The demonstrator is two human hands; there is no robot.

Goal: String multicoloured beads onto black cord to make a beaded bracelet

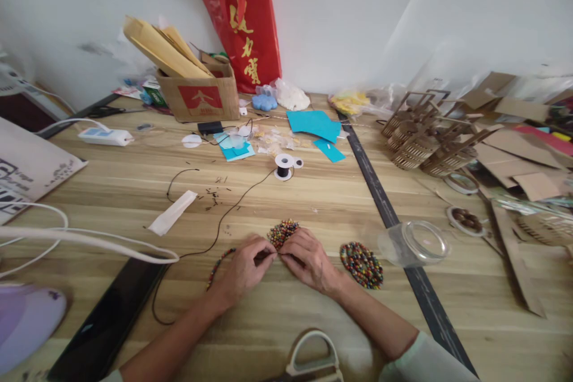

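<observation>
My left hand (pixel 244 268) and my right hand (pixel 307 259) meet fingertip to fingertip on the wooden table (pixel 313 191), just below a small heap of multicoloured beads (pixel 282 231). The left hand pinches a thin black cord (pixel 233 209) that runs away to a spool (pixel 283 166); a strand of threaded beads (pixel 218 265) curves out to the left of that hand. The right hand's fingers are closed at the cord's end; what sits between them is too small to see. A second, round pile of beads (pixel 362 264) lies right of my right wrist.
An overturned clear plastic jar (pixel 414 243) lies right of the beads. A cardboard box (pixel 201 92), red bag (pixel 244 24), teal paper pieces (pixel 316 125), wooden lattice baskets (pixel 425 134) and cardboard scraps crowd the far and right side. White cables (pixel 80 242) cross the left. Scissors' handle (pixel 313 355) is nearest me.
</observation>
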